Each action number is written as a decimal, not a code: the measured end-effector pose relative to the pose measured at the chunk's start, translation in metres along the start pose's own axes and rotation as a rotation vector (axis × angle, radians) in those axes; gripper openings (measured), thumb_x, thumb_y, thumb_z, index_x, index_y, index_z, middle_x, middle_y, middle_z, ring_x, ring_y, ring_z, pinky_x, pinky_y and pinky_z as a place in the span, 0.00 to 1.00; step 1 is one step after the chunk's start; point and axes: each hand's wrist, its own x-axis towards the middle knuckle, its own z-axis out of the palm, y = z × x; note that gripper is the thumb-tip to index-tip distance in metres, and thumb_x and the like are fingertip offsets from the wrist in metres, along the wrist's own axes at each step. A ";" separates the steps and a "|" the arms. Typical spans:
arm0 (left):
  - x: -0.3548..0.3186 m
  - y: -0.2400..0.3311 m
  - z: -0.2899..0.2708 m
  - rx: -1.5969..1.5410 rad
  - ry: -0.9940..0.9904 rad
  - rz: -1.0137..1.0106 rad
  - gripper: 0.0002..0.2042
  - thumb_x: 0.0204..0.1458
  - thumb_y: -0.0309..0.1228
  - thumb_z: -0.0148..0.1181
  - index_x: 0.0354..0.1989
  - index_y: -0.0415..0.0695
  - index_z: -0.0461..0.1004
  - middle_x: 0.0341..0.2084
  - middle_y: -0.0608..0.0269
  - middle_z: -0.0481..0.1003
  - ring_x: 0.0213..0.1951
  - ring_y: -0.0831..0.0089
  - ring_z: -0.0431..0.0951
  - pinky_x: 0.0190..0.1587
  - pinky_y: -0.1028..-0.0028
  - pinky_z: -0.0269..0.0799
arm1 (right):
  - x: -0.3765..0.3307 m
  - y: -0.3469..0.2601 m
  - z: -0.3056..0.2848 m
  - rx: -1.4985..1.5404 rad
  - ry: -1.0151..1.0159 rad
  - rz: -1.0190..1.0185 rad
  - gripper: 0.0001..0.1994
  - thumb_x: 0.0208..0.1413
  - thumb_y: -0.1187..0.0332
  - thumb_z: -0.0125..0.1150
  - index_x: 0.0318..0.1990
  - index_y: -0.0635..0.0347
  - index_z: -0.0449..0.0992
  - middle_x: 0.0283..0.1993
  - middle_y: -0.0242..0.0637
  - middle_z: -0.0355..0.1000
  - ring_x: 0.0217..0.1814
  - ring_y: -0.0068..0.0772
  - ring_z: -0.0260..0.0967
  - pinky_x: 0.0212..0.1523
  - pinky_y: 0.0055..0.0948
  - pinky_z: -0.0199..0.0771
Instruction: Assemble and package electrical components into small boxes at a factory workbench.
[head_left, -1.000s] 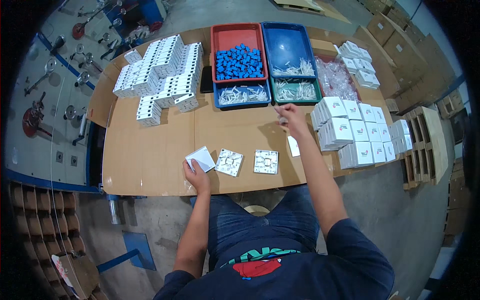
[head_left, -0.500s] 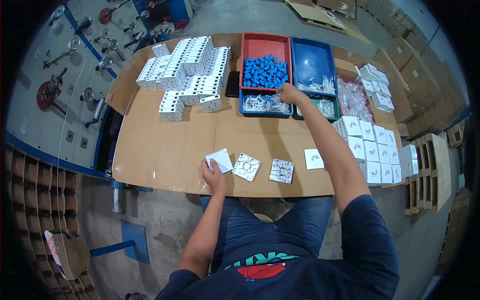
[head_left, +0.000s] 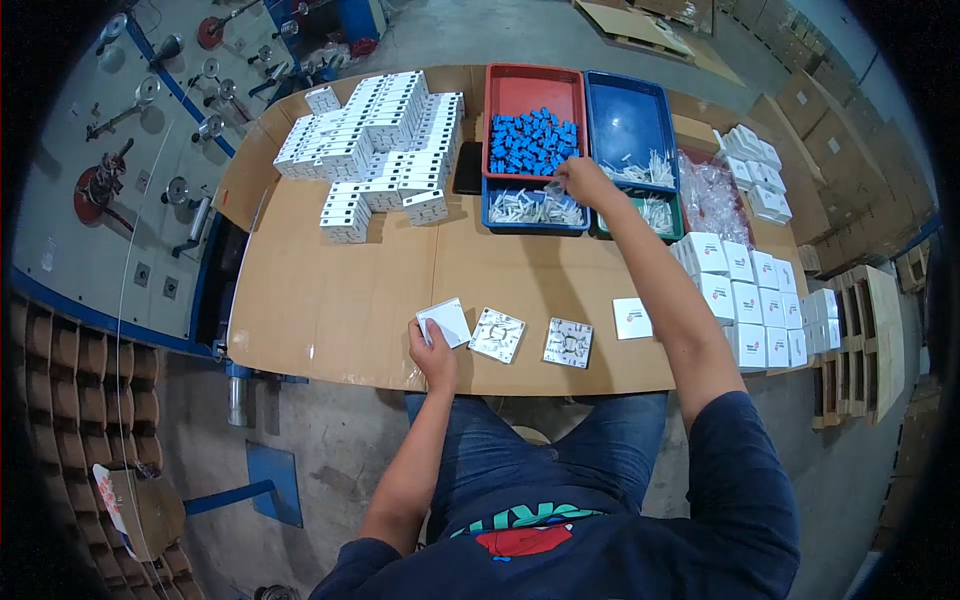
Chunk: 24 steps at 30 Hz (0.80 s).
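Observation:
My left hand (head_left: 432, 355) grips a white square panel (head_left: 444, 322) by its near left edge, thumb on top, at the table's front. Beside it lie two square pieces with a patterned, open-structured face, one near the panel (head_left: 497, 335) and one farther right (head_left: 568, 343). My right hand (head_left: 586, 184) is reached out over the back of a blue tray (head_left: 535, 229) that holds small white parts. Its fingers are pinched on a small clear plastic piece (head_left: 556, 188), whose exact kind is hard to make out.
A red tray (head_left: 534, 78) holds blue parts. Another blue tray (head_left: 628, 110) and a green tray (head_left: 682, 222) hold white pieces. White boxed units (head_left: 370, 140) are stacked at the back left; white boxes (head_left: 745, 300) stand at right. A white square (head_left: 630, 318) lies near my right forearm.
My right hand has shifted slightly, and the clear plastic piece at its fingertips shows more plainly. My left hand keeps its hold on the white panel. The whole view has moved a little.

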 end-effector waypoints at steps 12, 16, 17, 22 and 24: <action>-0.001 -0.009 0.000 -0.078 -0.059 -0.005 0.10 0.66 0.31 0.50 0.44 0.35 0.70 0.36 0.56 0.74 0.39 0.70 0.73 0.44 0.69 0.70 | -0.044 0.083 -0.015 0.051 0.399 0.395 0.08 0.50 0.68 0.61 0.35 0.60 0.83 0.38 0.54 0.79 0.45 0.58 0.77 0.47 0.48 0.76; -0.004 -0.002 0.000 -0.078 -0.060 -0.049 0.09 0.66 0.29 0.48 0.44 0.34 0.69 0.37 0.58 0.74 0.40 0.71 0.73 0.47 0.69 0.70 | -0.084 0.185 -0.102 0.053 0.438 0.741 0.15 0.50 0.62 0.60 0.35 0.67 0.83 0.37 0.60 0.78 0.44 0.60 0.78 0.48 0.49 0.78; -0.003 -0.005 0.004 -0.126 -0.058 -0.051 0.09 0.66 0.29 0.48 0.44 0.34 0.69 0.37 0.58 0.74 0.41 0.70 0.73 0.47 0.69 0.70 | -0.098 0.213 -0.120 -0.112 0.507 0.797 0.17 0.50 0.61 0.62 0.41 0.66 0.82 0.40 0.58 0.79 0.44 0.58 0.79 0.49 0.47 0.78; 0.004 -0.019 0.000 -0.094 -0.047 0.005 0.10 0.64 0.28 0.48 0.47 0.33 0.69 0.39 0.55 0.75 0.41 0.70 0.74 0.45 0.69 0.71 | -0.137 0.231 -0.167 -0.287 0.625 0.841 0.30 0.54 0.58 0.62 0.62 0.64 0.69 0.52 0.56 0.77 0.54 0.53 0.77 0.55 0.44 0.76; 0.008 -0.019 -0.004 -0.082 -0.016 0.021 0.10 0.64 0.28 0.48 0.47 0.33 0.69 0.39 0.56 0.75 0.41 0.71 0.74 0.45 0.70 0.71 | -0.145 0.192 -0.165 -0.099 0.667 0.676 0.23 0.56 0.59 0.60 0.56 0.65 0.73 0.50 0.55 0.77 0.54 0.55 0.76 0.54 0.44 0.75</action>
